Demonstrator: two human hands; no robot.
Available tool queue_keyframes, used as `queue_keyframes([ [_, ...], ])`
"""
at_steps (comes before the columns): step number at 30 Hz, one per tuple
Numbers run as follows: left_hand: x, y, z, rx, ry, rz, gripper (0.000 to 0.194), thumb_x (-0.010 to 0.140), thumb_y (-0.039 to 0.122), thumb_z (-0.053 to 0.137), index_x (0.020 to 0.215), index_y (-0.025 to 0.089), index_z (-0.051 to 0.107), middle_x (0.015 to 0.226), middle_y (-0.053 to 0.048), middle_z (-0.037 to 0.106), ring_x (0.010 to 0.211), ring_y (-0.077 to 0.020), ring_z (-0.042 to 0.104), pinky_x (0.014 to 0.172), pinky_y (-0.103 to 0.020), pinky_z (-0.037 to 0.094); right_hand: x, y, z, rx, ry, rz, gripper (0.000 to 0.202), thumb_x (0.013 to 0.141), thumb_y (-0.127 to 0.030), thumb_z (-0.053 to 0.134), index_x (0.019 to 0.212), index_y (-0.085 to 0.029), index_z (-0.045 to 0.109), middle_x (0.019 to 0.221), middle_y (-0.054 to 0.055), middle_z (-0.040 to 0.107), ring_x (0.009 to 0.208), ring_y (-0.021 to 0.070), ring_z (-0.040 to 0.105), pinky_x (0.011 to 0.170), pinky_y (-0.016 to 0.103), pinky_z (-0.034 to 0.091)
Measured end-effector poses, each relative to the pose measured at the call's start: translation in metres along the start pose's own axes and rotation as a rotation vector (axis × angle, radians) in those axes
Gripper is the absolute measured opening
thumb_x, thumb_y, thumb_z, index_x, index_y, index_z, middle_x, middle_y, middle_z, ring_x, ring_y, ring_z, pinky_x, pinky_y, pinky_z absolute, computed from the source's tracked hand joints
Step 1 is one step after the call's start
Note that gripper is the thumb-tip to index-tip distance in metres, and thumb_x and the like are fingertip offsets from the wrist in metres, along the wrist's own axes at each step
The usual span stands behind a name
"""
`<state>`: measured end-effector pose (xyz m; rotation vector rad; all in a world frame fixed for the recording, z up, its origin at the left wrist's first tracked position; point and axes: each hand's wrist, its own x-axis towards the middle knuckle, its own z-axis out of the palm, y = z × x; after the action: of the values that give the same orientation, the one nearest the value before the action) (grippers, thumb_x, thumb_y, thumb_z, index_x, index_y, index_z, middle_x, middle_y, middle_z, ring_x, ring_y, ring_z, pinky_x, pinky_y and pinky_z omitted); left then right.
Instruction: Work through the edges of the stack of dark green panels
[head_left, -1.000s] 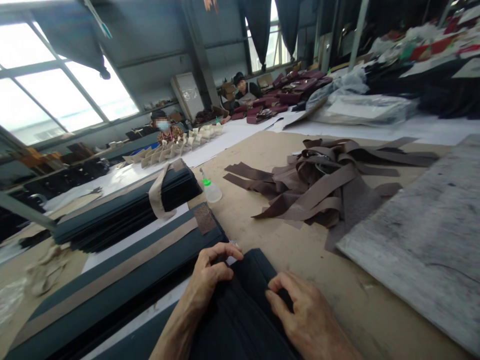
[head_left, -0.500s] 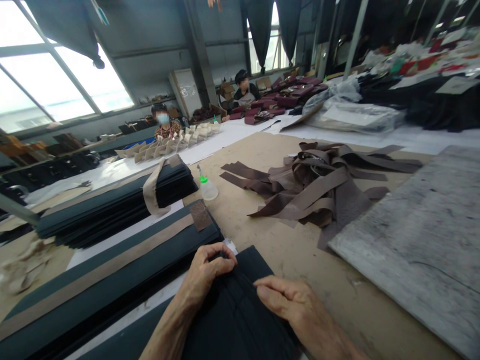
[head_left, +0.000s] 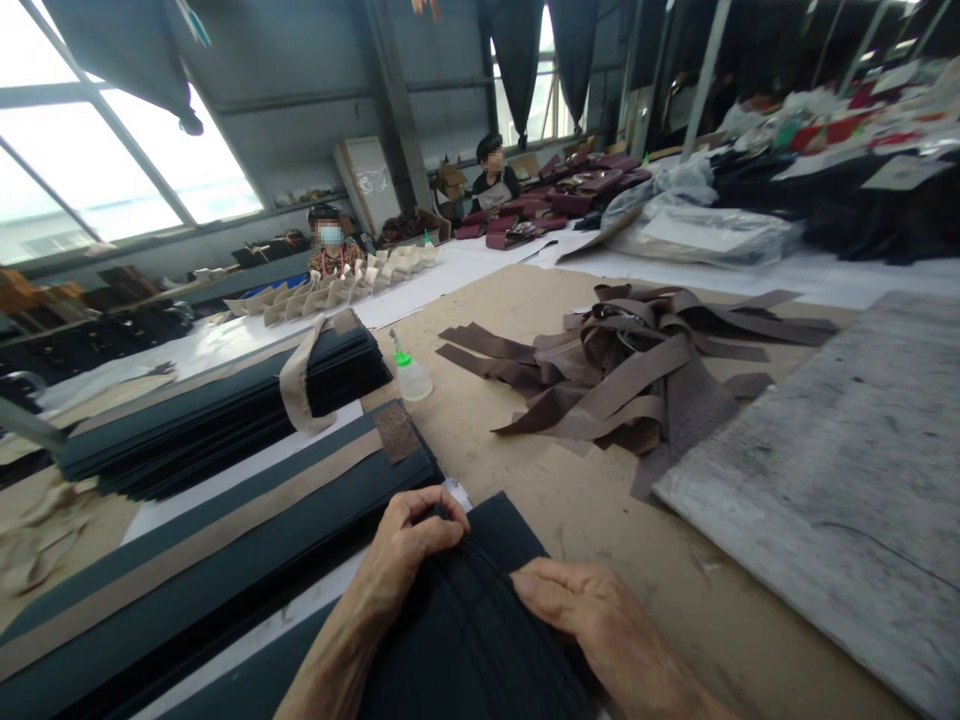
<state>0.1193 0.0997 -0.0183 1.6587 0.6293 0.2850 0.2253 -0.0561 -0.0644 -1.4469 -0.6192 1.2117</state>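
Hands are all the head view gives of this worker: the left hand [head_left: 416, 540] has its fingers curled shut, pinching the far left corner of a stack of flat black fabric sheets [head_left: 480, 630], while the right hand [head_left: 592, 620] lies flat with fingers stretched out and pressed on top of the same stack, not clasping anything. The stack sits at the near edge of the tan board surface [head_left: 525, 300], right under the worker. I would judge the step to be squaring up or separating the top layers at that corner; the next move seems to call for the right palm holding the pile steady while the left grip lifts or slides only the pinched layers. Just left lies a long dark green bundle banded with tan tape [head_left: 225, 560], beyond it a second banded bundle [head_left: 225, 410], a small clear squeeze bottle with a green cap [head_left: 411, 375], and a loose heap of brown leather strips [head_left: 637, 370]; a grey stone slab [head_left: 840, 480] lies to the right. Compared with half a second ago, the hands have barely shifted, the right fingers lying a touch flatter.
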Motion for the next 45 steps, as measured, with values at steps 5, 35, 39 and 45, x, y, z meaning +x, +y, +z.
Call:
queue_keyframes([
  [5,0.000,0.001,0.001,0.014,0.008,0.000,0.019,0.060,0.028,0.055,0.067,0.011,0.059,0.056,0.000,0.047,0.054,-0.0102,0.036,0.052,-0.022,0.025,0.000,0.002,-0.001,-0.029,-0.021,-0.007,0.046,0.070,-0.060,0.051,0.063,-0.015,0.045,0.054,-0.003,0.028,0.048,0.0088,0.023,0.043,0.022,0.014],
  [35,0.000,0.002,0.004,-0.141,-0.042,-0.082,0.030,0.053,0.021,0.052,0.078,0.009,0.062,0.065,-0.006,0.059,0.059,-0.0171,0.050,0.055,-0.025,0.036,-0.001,-0.002,0.008,0.095,0.094,-0.104,0.047,0.059,-0.036,0.052,0.099,-0.012,0.057,0.057,-0.004,0.041,0.049,0.0085,0.032,0.046,0.021,0.020],
  [39,-0.001,0.003,0.004,-0.162,-0.054,-0.085,0.032,0.053,0.021,0.051,0.081,0.009,0.061,0.068,-0.006,0.059,0.061,-0.0174,0.050,0.056,-0.026,0.036,-0.004,-0.003,0.011,0.038,0.120,-0.131,0.052,0.064,-0.035,0.053,0.111,-0.013,0.053,0.058,-0.004,0.042,0.050,0.0090,0.035,0.045,0.020,0.023],
  [45,-0.001,0.007,0.003,-0.096,-0.005,-0.002,0.047,0.047,0.019,0.050,0.093,0.011,0.061,0.074,-0.004,0.058,0.068,-0.0172,0.048,0.059,-0.024,0.035,-0.007,-0.008,0.014,-0.026,0.153,-0.156,0.035,0.066,-0.033,0.053,0.096,-0.016,0.059,0.062,-0.003,0.047,0.051,0.0092,0.040,0.046,0.019,0.028],
])
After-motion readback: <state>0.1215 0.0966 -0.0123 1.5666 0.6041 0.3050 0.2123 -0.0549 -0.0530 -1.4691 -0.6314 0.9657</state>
